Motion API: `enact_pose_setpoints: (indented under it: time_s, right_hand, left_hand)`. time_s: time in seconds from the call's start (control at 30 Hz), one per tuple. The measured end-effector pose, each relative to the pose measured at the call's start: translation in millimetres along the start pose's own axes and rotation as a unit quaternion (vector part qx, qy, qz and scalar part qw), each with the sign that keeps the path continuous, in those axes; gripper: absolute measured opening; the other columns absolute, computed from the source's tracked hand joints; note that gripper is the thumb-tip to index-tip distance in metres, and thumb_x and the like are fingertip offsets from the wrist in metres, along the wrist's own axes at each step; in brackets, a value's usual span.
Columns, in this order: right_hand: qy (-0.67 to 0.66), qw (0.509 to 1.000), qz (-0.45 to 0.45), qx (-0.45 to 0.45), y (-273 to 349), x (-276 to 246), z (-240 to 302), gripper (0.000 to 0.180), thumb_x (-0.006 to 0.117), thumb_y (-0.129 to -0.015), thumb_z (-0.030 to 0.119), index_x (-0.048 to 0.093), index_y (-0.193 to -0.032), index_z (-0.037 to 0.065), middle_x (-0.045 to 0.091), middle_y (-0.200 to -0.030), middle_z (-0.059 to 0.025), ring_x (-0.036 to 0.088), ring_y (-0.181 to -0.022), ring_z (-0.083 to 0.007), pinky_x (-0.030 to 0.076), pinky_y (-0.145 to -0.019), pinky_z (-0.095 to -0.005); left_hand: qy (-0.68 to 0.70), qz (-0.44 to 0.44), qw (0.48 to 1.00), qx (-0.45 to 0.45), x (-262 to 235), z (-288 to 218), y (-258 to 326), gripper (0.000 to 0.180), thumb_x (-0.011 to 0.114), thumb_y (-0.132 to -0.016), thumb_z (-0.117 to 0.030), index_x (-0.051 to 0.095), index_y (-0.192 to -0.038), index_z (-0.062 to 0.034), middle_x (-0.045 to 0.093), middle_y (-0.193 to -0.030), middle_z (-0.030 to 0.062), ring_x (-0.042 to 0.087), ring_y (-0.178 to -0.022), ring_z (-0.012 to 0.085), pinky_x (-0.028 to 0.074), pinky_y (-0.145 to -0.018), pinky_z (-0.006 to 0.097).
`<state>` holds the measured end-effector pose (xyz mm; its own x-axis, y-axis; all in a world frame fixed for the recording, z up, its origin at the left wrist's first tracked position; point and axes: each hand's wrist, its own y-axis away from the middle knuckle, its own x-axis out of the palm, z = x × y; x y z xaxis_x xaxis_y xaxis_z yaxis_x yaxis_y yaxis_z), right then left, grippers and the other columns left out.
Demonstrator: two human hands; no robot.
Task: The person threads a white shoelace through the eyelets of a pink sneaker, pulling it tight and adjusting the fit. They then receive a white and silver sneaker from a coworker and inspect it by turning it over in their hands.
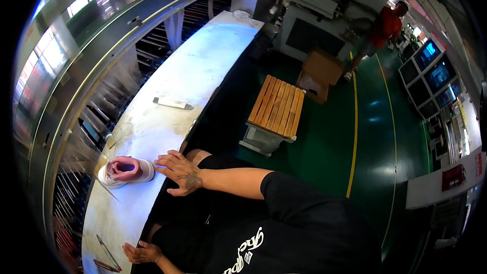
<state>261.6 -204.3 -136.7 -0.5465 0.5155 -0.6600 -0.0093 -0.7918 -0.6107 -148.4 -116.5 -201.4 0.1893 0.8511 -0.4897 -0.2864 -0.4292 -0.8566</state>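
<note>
A pink and white shoe (126, 170) stands upright on the long white worktable (182, 66), its pink collar facing up. My right hand (181, 173), tattooed on the back, reaches over the table edge with its fingers spread. Its fingertips are beside one end of the shoe; whether they touch it I cannot tell. My left hand (142, 252) rests at the table's near edge with its fingers loosely stretched and nothing in them. Near it lie a slim, pointed, pen-like tool (107, 251) and a thin brown stick-like tool (106, 265).
A flat white tool (173, 103) with a dark tip lies farther along the table. Beyond it runs a metal-framed roller conveyor (152, 53). A slatted wooden stool (276, 106) and an open cardboard box (319, 76) stand on the green floor. A person in red (381, 30) is near the machines.
</note>
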Motion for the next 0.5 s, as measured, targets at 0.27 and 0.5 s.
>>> enact_pose_setpoints:
  time_s: [0.27,0.5]
  right_hand:
    - [-0.156,0.978,-0.130,0.039,40.7,-75.6,-19.6,0.040,0.077,-0.079,0.020,0.069,-0.115,0.006,0.068,-0.114,-0.0150,0.065,-0.115,-0.0354,0.051,-0.105,-0.0487]
    - [0.028,0.812,-0.318,0.489,227.8,-208.4,-139.2,0.022,0.068,-0.099,0.013,0.067,-0.118,0.002,0.070,-0.089,-0.0082,0.067,-0.079,-0.0144,0.055,-0.073,-0.0310]
  left_hand:
    - [-0.006,0.076,0.993,0.090,-13.6,28.5,-3.3,0.058,0.045,-0.113,-0.046,0.046,-0.155,-0.0070,0.050,-0.158,0.0117,0.047,-0.147,0.0295,0.036,-0.119,0.045]
    - [0.004,0.070,0.996,0.061,-18.9,18.7,-5.2,0.057,0.049,-0.112,-0.049,0.051,-0.152,-0.0083,0.052,-0.157,0.0140,0.048,-0.145,0.0330,0.034,-0.120,0.047]
